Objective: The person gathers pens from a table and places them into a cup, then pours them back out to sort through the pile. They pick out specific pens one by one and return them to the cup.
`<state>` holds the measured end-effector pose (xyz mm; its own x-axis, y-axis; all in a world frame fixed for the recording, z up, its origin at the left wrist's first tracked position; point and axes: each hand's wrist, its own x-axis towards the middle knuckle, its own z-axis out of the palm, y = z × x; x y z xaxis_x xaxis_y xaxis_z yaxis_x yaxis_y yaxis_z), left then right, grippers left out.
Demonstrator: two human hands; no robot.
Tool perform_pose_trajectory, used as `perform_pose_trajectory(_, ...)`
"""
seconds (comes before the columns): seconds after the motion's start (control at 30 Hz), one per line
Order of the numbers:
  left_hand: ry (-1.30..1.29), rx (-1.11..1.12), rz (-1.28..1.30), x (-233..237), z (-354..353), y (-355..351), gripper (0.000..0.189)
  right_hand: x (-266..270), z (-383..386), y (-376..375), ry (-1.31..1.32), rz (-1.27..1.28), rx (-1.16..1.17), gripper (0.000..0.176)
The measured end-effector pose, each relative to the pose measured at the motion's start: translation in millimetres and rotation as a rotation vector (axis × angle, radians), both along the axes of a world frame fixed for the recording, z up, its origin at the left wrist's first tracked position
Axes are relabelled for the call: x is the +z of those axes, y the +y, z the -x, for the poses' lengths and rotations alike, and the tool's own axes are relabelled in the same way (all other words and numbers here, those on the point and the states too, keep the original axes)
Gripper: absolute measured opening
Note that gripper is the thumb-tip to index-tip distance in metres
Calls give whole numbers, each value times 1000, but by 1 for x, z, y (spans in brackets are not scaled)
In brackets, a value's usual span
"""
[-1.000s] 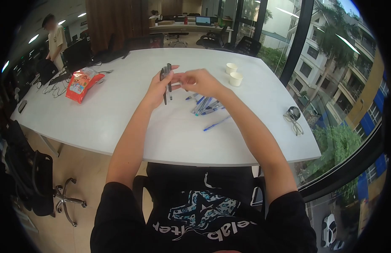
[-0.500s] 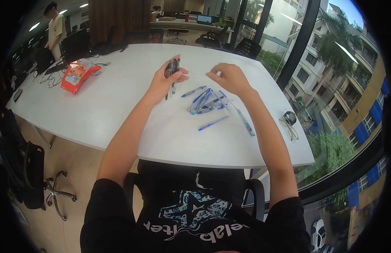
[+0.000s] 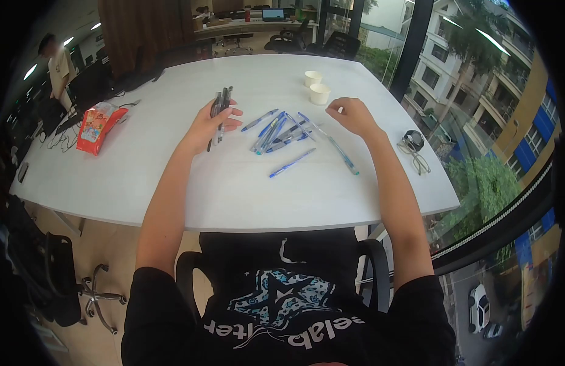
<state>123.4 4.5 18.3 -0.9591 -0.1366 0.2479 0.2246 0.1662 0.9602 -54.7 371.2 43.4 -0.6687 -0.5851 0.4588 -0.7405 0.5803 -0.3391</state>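
My left hand [image 3: 204, 125] is closed around a bundle of several black pens [image 3: 221, 108], held upright above the table with some fingers extended past them. My right hand [image 3: 354, 116] hovers with curled fingers just right of a white paper cup [image 3: 319, 94], and nothing shows in its grasp. A second white cup [image 3: 313, 77] stands just behind the first. Between my hands lies a loose pile of blue pens [image 3: 282, 133]. One blue pen [image 3: 293, 163] lies apart at the front, and a pen with a green end [image 3: 342, 154] lies to the right.
The white table [image 3: 246, 204] also bears a red snack bag [image 3: 98, 128] at left and glasses [image 3: 415, 160] beside a dark watch-like item [image 3: 413, 140] at right. An office chair [image 3: 45, 268] stands at left. A person [image 3: 60, 70] stands in the back left.
The view has shifted, and my hands are farther apart. Two white cups, not visible before, now show beside my right hand. The black pens stay in my left hand.
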Motion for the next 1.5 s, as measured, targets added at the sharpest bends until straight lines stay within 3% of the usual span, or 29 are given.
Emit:
perform_pose_trajectory(0.27,274,14,-159,10,1,11,58,-10,-32,-39,80,5,266,21)
perform_pose_trajectory(0.3,275,14,-162,8,2,11,58,-11,-36,-45,81,2,266,21)
perform_pose_trajectory(0.37,247,-10,-119,5,4,11,51,-15,-44,-55,310,-67,491,23)
perform_pose_trajectory(0.5,89,-53,104,0,0,10,40,-36,-40,-66,345,-167,548,27)
perform_pose_trajectory(0.6,58,-99,57,1,2,10,31,-28,-48,-60,173,-307,436,29)
perform_pose_trajectory(1.0,183,-59,-191,6,0,22,27,-21,-49,-52,-113,-312,383,27)
perform_pose_trajectory(1.07,111,-103,-33,-3,5,13,29,-16,-53,-51,-110,-313,375,26)
perform_pose_trajectory(1.2,75,-124,-19,2,1,15,31,-16,-51,-51,-34,-276,295,26)
perform_pose_trajectory(1.37,-146,-127,110,5,-2,15,34,-14,-48,-48,36,-239,279,28)
perform_pose_trajectory(1.5,-10,-108,9,10,-3,17,39,-16,-45,-48,70,-195,253,25)
